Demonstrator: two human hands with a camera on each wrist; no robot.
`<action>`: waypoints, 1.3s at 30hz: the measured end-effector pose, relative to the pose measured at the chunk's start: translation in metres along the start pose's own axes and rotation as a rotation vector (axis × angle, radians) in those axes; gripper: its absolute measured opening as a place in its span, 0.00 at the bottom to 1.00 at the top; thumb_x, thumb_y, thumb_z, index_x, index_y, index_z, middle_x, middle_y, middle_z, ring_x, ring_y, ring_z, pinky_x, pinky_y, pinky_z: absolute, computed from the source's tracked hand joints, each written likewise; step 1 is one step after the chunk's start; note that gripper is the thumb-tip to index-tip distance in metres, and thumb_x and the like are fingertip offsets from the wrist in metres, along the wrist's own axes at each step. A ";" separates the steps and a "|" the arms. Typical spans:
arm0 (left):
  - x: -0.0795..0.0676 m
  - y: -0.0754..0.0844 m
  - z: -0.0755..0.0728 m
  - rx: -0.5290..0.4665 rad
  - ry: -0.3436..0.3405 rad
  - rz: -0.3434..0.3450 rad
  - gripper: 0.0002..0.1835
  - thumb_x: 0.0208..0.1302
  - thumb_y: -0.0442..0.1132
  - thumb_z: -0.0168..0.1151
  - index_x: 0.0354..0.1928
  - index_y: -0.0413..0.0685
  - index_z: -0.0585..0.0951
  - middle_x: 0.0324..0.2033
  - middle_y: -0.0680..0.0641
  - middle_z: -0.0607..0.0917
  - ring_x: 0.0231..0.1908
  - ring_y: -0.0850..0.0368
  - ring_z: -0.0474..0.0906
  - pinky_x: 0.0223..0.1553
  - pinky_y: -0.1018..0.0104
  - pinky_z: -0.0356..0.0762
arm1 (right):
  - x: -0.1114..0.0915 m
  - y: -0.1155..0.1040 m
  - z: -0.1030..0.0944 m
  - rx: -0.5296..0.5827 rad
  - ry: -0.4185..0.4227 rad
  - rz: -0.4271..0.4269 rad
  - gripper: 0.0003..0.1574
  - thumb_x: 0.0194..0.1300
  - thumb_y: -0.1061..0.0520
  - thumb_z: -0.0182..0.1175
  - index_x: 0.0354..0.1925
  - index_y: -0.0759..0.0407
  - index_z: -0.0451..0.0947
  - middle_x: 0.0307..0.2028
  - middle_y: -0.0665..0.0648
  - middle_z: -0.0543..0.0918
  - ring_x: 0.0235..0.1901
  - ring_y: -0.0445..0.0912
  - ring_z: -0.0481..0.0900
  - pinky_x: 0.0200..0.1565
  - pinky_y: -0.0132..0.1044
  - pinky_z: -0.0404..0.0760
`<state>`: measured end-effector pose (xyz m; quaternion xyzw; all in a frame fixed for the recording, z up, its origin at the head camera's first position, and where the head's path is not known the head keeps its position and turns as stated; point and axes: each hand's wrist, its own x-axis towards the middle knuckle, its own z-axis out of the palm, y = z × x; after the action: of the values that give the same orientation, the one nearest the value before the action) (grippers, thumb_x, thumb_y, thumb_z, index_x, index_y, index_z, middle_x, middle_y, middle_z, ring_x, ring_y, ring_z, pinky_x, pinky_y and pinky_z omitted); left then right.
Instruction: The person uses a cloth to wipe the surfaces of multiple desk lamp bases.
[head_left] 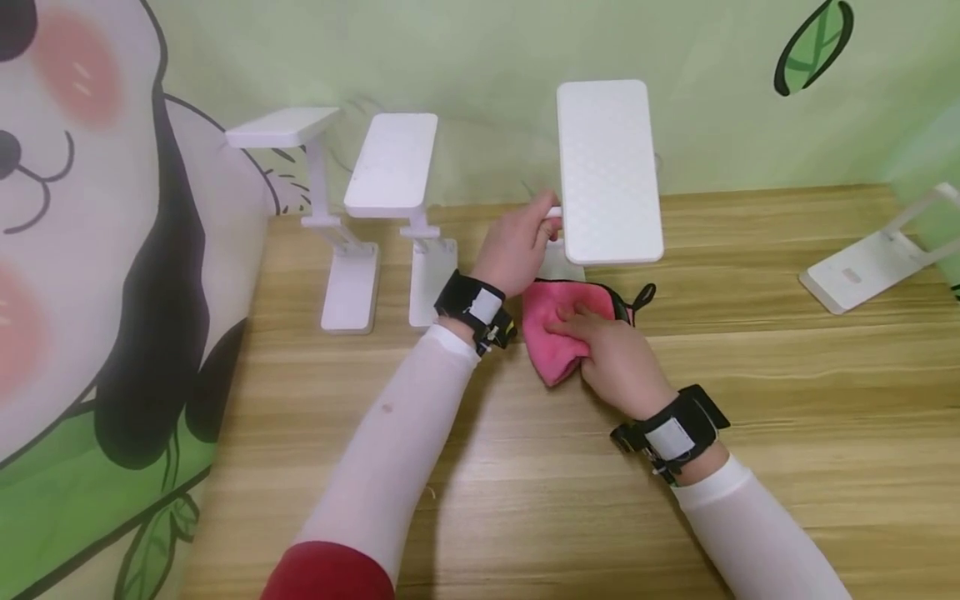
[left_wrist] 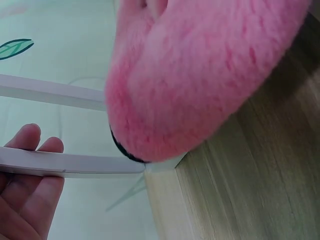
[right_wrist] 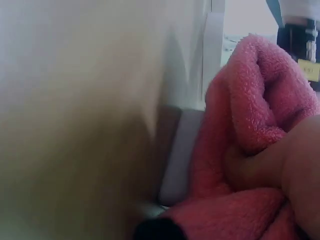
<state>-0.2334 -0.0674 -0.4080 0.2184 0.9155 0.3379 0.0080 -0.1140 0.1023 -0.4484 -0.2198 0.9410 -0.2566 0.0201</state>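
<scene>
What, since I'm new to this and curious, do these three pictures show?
There is no machine: a person works with a bare left hand and right hand. The wide picture is taken from their head, looking down; the other two are taken from the left and right wrists.

On the wooden table are four white stands, perhaps folding lamps: two at left, a middle stand, and one far right. The left hand grips the middle stand's rail; the right hand holds a pink cloth near its base.
</scene>
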 end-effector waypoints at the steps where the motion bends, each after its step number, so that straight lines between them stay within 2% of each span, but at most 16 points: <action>1: 0.000 0.000 0.000 0.002 0.003 0.003 0.09 0.79 0.47 0.44 0.50 0.54 0.70 0.37 0.51 0.84 0.35 0.60 0.76 0.34 0.64 0.73 | 0.005 0.002 -0.001 0.001 0.004 -0.006 0.34 0.60 0.73 0.50 0.59 0.51 0.80 0.58 0.55 0.80 0.61 0.52 0.72 0.57 0.54 0.76; 3: 0.000 0.000 -0.001 0.004 0.003 0.005 0.09 0.79 0.47 0.44 0.50 0.54 0.70 0.36 0.51 0.83 0.34 0.60 0.75 0.34 0.63 0.73 | 0.019 0.007 -0.001 0.008 0.015 -0.011 0.32 0.61 0.72 0.53 0.60 0.50 0.80 0.58 0.56 0.81 0.57 0.53 0.75 0.55 0.53 0.77; 5: 0.000 0.001 -0.001 0.003 0.002 0.007 0.09 0.79 0.47 0.44 0.49 0.54 0.70 0.35 0.50 0.83 0.33 0.60 0.75 0.34 0.63 0.73 | 0.031 0.012 -0.002 0.008 0.029 -0.006 0.35 0.60 0.72 0.54 0.62 0.48 0.78 0.60 0.56 0.79 0.52 0.54 0.78 0.49 0.52 0.80; 8: -0.001 0.001 0.001 -0.007 -0.004 0.006 0.09 0.79 0.47 0.44 0.49 0.53 0.70 0.35 0.49 0.83 0.33 0.60 0.75 0.35 0.63 0.74 | 0.041 0.015 0.000 -0.010 0.031 0.020 0.39 0.59 0.72 0.54 0.64 0.45 0.75 0.65 0.56 0.74 0.54 0.55 0.77 0.45 0.51 0.81; 9: -0.001 0.001 0.001 -0.012 -0.005 0.007 0.09 0.79 0.47 0.44 0.49 0.53 0.70 0.35 0.49 0.83 0.34 0.60 0.75 0.35 0.63 0.74 | 0.040 0.013 0.001 -0.025 0.028 0.027 0.39 0.59 0.71 0.55 0.65 0.45 0.75 0.66 0.56 0.73 0.55 0.56 0.76 0.44 0.52 0.81; 11: -0.002 0.002 0.001 -0.016 -0.006 0.006 0.09 0.79 0.48 0.44 0.50 0.53 0.70 0.35 0.48 0.83 0.33 0.59 0.75 0.35 0.62 0.74 | 0.032 0.009 0.003 -0.042 0.011 0.047 0.39 0.60 0.71 0.54 0.66 0.45 0.74 0.67 0.57 0.71 0.61 0.55 0.71 0.49 0.54 0.80; 14: -0.003 0.003 0.001 -0.013 -0.007 0.003 0.10 0.79 0.48 0.44 0.50 0.54 0.70 0.35 0.49 0.83 0.33 0.60 0.75 0.35 0.62 0.74 | 0.011 0.000 0.004 -0.054 -0.002 0.058 0.38 0.59 0.72 0.52 0.65 0.49 0.74 0.67 0.61 0.70 0.68 0.53 0.60 0.57 0.56 0.75; 17: -0.004 0.004 -0.001 -0.015 -0.010 -0.006 0.10 0.79 0.49 0.43 0.51 0.54 0.70 0.36 0.49 0.83 0.33 0.59 0.75 0.34 0.63 0.73 | -0.009 -0.008 0.003 -0.042 -0.006 0.060 0.39 0.58 0.73 0.49 0.64 0.50 0.75 0.66 0.61 0.71 0.68 0.52 0.62 0.57 0.56 0.75; 20: -0.005 0.005 -0.003 -0.016 -0.006 -0.010 0.11 0.79 0.49 0.44 0.51 0.54 0.70 0.37 0.48 0.84 0.33 0.59 0.74 0.32 0.64 0.72 | -0.017 -0.011 0.001 -0.046 -0.015 0.044 0.39 0.57 0.73 0.49 0.63 0.49 0.76 0.65 0.61 0.73 0.67 0.52 0.64 0.53 0.56 0.78; 24: -0.005 0.003 -0.005 -0.018 -0.002 -0.010 0.10 0.79 0.49 0.44 0.51 0.54 0.70 0.37 0.48 0.83 0.32 0.59 0.74 0.31 0.65 0.71 | -0.006 -0.009 -0.002 -0.039 -0.018 0.026 0.35 0.58 0.73 0.51 0.61 0.50 0.79 0.61 0.59 0.78 0.62 0.52 0.71 0.53 0.55 0.79; 29: -0.004 0.001 -0.004 -0.017 0.004 -0.007 0.09 0.79 0.48 0.44 0.50 0.54 0.70 0.35 0.49 0.83 0.32 0.59 0.74 0.32 0.64 0.72 | 0.028 0.003 -0.002 -0.014 0.014 0.034 0.31 0.61 0.69 0.56 0.60 0.51 0.80 0.58 0.57 0.80 0.49 0.54 0.80 0.48 0.51 0.80; 32: -0.004 0.001 -0.004 -0.012 0.008 -0.001 0.10 0.78 0.49 0.44 0.50 0.54 0.70 0.34 0.49 0.82 0.32 0.59 0.74 0.33 0.63 0.73 | 0.040 0.005 0.000 -0.009 0.033 0.058 0.34 0.57 0.71 0.56 0.60 0.50 0.79 0.61 0.56 0.78 0.51 0.54 0.79 0.47 0.51 0.80; 35: -0.004 0.001 -0.004 -0.010 0.008 0.004 0.10 0.78 0.50 0.44 0.50 0.54 0.70 0.33 0.50 0.82 0.32 0.59 0.75 0.34 0.63 0.74 | 0.035 0.001 0.003 -0.024 0.031 0.083 0.36 0.56 0.72 0.54 0.61 0.49 0.79 0.62 0.56 0.77 0.57 0.54 0.75 0.49 0.52 0.80; 39: -0.002 -0.001 -0.005 -0.010 0.014 0.015 0.11 0.78 0.50 0.44 0.49 0.53 0.70 0.34 0.50 0.82 0.33 0.59 0.75 0.35 0.61 0.74 | 0.012 -0.009 0.004 -0.043 0.022 0.085 0.34 0.60 0.71 0.51 0.62 0.50 0.78 0.64 0.59 0.75 0.60 0.54 0.72 0.52 0.54 0.79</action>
<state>-0.2327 -0.0720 -0.4055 0.2229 0.9122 0.3439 0.0001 -0.1203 0.0887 -0.4462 -0.1773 0.9549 -0.2376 0.0161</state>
